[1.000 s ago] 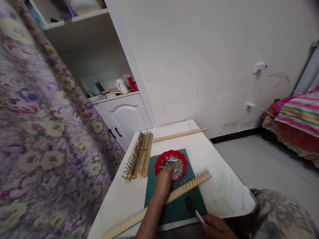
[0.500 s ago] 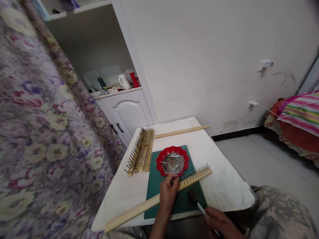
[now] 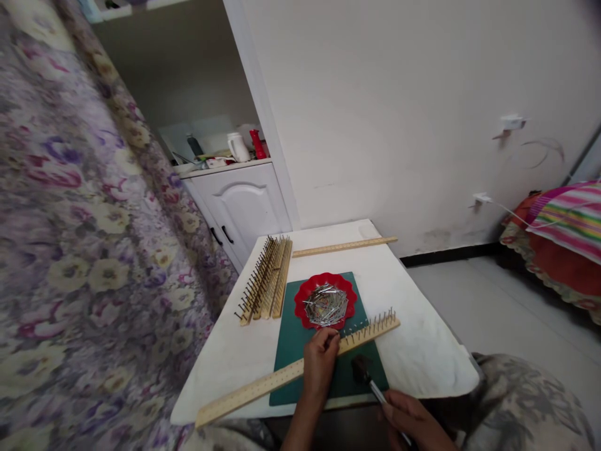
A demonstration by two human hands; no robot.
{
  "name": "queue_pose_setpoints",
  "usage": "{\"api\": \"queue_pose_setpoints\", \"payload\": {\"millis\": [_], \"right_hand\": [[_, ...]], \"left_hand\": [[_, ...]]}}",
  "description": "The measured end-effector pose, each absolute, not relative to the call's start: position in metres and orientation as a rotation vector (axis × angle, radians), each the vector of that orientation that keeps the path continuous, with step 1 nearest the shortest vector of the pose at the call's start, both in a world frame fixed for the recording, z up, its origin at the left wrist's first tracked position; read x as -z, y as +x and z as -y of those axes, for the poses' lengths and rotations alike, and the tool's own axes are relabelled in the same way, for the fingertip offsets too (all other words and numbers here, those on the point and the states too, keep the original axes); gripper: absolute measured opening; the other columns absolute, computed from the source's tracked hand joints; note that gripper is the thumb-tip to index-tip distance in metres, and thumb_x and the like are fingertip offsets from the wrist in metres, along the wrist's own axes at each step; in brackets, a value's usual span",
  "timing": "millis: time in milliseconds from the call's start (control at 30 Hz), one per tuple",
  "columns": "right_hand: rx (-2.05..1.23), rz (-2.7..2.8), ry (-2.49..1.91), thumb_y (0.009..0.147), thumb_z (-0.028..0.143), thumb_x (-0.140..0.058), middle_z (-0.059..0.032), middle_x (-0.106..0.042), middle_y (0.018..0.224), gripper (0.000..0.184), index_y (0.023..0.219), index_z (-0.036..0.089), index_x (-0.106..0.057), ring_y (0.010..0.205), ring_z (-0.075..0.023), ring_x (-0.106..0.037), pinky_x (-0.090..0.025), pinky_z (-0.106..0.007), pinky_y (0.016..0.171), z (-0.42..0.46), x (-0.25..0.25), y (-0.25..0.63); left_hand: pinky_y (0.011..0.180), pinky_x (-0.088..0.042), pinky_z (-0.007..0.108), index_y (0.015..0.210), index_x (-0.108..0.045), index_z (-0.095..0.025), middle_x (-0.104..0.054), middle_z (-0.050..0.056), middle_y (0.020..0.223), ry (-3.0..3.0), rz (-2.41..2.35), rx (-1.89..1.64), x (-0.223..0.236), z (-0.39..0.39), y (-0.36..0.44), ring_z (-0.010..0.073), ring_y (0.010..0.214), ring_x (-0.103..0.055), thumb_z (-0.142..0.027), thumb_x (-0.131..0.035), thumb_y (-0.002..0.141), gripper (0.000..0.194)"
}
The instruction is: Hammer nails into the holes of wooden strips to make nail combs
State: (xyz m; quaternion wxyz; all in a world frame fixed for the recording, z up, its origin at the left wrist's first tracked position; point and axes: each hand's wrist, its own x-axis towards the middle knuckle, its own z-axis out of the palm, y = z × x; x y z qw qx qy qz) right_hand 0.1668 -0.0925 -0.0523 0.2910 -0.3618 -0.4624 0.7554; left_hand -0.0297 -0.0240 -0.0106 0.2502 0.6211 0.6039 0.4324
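Note:
My left hand point(image 3: 320, 362) rests on a long wooden strip point(image 3: 263, 388) that lies slantwise over a green cutting mat point(image 3: 291, 351); its fingertips are pinched together at the strip, apparently on a small nail, just left of the row of nails standing in the strip's right end point(image 3: 373, 327). A red scalloped dish point(image 3: 325, 302) heaped with loose nails sits on the mat right behind that hand. My right hand point(image 3: 408, 423) at the near table edge grips a small hammer point(image 3: 365, 374), whose black head hovers over the mat beside the strip.
A stack of nail-studded wooden strips point(image 3: 265, 280) lies at the table's left. A plain wooden strip point(image 3: 345, 246) lies along the far edge of the white table point(image 3: 422, 351). A floral curtain point(image 3: 70, 250) hangs left; a white cabinet point(image 3: 241, 207) stands behind.
My left hand drew back from the nail dish to the slanted strip with its fingers pinched. The hammer hand stayed near the front edge. The view shifted slightly.

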Motion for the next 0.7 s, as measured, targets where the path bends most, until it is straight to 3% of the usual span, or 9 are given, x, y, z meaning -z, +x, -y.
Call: {"api": "queue_pose_setpoints", "payload": {"millis": [367, 533, 700], "right_hand": [[-1.948, 1.276, -0.987, 0.075, 0.064, -0.050, 0.0090, -0.047, 0.040, 0.046, 0.075, 0.018, -0.049, 0.030, -0.0048, -0.033, -0.017, -0.017, 0.032, 0.094, 0.048, 0.165], [-1.842, 1.292, -0.959, 0.079, 0.056, -0.052, 0.0076, -0.050, 0.041, 0.041, 0.070, 0.017, -0.051, 0.034, -0.0043, -0.039, -0.021, -0.014, 0.033, 0.092, 0.011, 0.158], [-1.842, 1.250, -0.928, 0.087, 0.046, -0.045, 0.0094, -0.054, 0.041, 0.028, 0.078, 0.019, -0.047, 0.023, -0.0025, -0.032, -0.014, -0.013, 0.025, 0.072, -0.023, 0.144]], "left_hand": [[0.059, -0.037, 0.021, 0.074, -0.064, -0.018, -0.061, 0.000, 0.069, 1.768, -1.670, -1.133, 0.016, 0.022, -0.032, 0.0133, 0.065, -0.054, -0.028, -0.050, 0.080, 0.019], [0.058, -0.036, 0.020, 0.073, -0.064, -0.017, -0.060, 0.000, 0.068, 1.770, -1.663, -1.148, 0.018, 0.023, -0.032, 0.0123, 0.063, -0.052, -0.026, -0.050, 0.080, 0.018], [0.056, -0.035, 0.020, 0.073, -0.065, -0.017, -0.060, -0.001, 0.067, 1.745, -1.661, -1.138, 0.018, 0.022, -0.031, 0.0118, 0.061, -0.052, -0.025, -0.051, 0.078, 0.017]]}}
